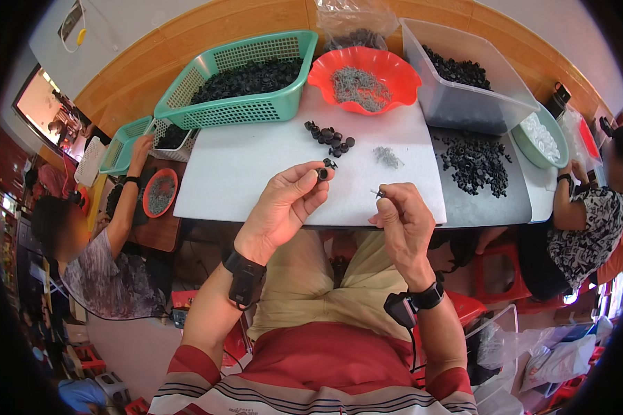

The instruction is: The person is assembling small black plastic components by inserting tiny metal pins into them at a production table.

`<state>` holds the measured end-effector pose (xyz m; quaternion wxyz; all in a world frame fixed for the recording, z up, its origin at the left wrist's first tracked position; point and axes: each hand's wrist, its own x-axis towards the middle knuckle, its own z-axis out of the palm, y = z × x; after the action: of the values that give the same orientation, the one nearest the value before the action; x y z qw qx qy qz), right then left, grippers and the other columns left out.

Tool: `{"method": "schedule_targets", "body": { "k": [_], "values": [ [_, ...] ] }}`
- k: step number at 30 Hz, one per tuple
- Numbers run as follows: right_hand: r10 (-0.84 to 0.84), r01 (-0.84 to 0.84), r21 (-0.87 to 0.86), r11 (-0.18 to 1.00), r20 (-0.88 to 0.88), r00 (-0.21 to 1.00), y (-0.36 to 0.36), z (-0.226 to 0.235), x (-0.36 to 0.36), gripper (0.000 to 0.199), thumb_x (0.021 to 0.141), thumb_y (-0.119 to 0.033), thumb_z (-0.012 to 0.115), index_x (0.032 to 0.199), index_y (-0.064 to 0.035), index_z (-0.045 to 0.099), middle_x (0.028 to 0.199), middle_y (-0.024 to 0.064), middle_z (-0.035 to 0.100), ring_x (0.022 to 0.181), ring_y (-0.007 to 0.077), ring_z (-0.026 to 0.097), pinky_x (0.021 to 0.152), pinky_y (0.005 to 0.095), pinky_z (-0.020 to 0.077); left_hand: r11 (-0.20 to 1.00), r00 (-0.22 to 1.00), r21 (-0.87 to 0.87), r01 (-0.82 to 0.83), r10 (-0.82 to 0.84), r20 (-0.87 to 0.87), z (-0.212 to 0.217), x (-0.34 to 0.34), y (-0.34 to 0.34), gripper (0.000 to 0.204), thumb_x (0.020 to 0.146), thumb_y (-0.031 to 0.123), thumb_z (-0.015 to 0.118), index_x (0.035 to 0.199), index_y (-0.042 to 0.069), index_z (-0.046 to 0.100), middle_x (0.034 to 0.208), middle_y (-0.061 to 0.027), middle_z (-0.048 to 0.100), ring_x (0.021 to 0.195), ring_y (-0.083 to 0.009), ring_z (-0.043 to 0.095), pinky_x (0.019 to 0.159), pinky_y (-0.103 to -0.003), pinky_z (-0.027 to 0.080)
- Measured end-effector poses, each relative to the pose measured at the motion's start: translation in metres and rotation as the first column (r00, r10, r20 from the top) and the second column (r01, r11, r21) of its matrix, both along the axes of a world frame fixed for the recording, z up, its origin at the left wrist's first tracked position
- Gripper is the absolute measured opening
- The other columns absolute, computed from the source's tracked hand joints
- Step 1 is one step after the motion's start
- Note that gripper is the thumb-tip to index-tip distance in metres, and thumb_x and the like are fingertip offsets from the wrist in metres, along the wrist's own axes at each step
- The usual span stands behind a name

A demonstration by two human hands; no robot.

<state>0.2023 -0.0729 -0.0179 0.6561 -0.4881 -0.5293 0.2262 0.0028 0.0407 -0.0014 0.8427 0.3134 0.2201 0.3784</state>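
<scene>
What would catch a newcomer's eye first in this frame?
Likely the scalloped red bowl of grey pieces at the far side of the white work surface, right of a green basket heaped with black parts. Nearer, the left hand pinches a small black component and the right hand a tiny piece.

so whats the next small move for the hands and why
Probably bring the right hand toward the left hand: the left pinches a small black part, the right holds a tiny piece too small to make out clearly, and white sheet shows between them.
</scene>
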Motion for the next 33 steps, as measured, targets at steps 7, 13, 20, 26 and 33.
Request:
{"method": "schedule_targets", "body": {
  "k": [7, 13, 20, 26, 33],
  "values": [
    [-0.016, 0.013, 0.054, 0.998, 0.056, 0.998, 0.005, 0.002, -0.006, 0.015, 0.095, 0.000, 0.068, 0.110, 0.0017, 0.066, 0.101, 0.0098, 0.063, 0.074, 0.0121, 0.062, 0.062, 0.0249, 0.0567, 0.999, 0.999, -0.032, 0.026, -0.025, 0.030, -0.003, 0.004, -0.006, 0.026, 0.102, 0.011, 0.062, 0.124, -0.001, 0.062, 0.118, -0.0157, 0.068, 0.097, -0.0172, 0.070, 0.085, -0.027, 0.064],
    [-0.008, -0.005, 0.100, 0.995, 0.129, 0.992, 0.011, 0.007, -0.012, 0.021, 0.091, 0.002, 0.072, 0.110, 0.0004, 0.066, 0.101, 0.0122, 0.065, 0.075, 0.0177, 0.064, 0.065, 0.0289, 0.0550, 0.999, 0.999, -0.010, 0.041, -0.041, -0.002, -0.003, 0.007, -0.011, 0.028, 0.102, 0.014, 0.064, 0.127, 0.001, 0.062, 0.119, -0.0139, 0.069, 0.097, -0.0170, 0.070, 0.087, -0.029, 0.062],
    [-0.018, -0.004, 0.110, 0.994, 0.206, 0.978, 0.015, 0.014, -0.017, 0.022, 0.090, 0.001, 0.073, 0.112, -0.0005, 0.068, 0.100, 0.0126, 0.066, 0.075, 0.0195, 0.065, 0.064, 0.0299, 0.0542, 0.999, 0.998, 0.003, 0.052, -0.051, -0.021, -0.003, 0.008, -0.013, 0.029, 0.102, 0.014, 0.064, 0.127, 0.001, 0.063, 0.118, -0.0126, 0.069, 0.097, -0.0166, 0.070, 0.088, -0.029, 0.062],
    [-0.021, 0.000, 0.083, 0.997, 0.251, 0.968, 0.018, 0.016, -0.020, 0.019, 0.092, -0.002, 0.072, 0.111, -0.0021, 0.070, 0.100, 0.0119, 0.067, 0.075, 0.0213, 0.066, 0.064, 0.0311, 0.0540, 0.998, 0.997, 0.014, 0.061, -0.060, -0.045, -0.004, 0.008, -0.015, 0.028, 0.101, 0.014, 0.064, 0.126, 0.001, 0.064, 0.113, -0.0101, 0.071, 0.096, -0.0167, 0.071, 0.087, -0.031, 0.062],
    [-0.043, 0.014, 0.107, 0.994, 0.276, 0.960, 0.022, 0.011, -0.022, 0.019, 0.091, -0.004, 0.073, 0.110, -0.0024, 0.069, 0.099, 0.0133, 0.066, 0.077, 0.0268, 0.069, 0.064, 0.0348, 0.0555, 0.995, 0.995, 0.057, 0.083, -0.079, -0.060, -0.005, 0.009, -0.017, 0.027, 0.101, 0.014, 0.066, 0.124, 0.001, 0.066, 0.110, -0.0092, 0.071, 0.096, -0.0166, 0.071, 0.087, -0.032, 0.061]
  ]
}}
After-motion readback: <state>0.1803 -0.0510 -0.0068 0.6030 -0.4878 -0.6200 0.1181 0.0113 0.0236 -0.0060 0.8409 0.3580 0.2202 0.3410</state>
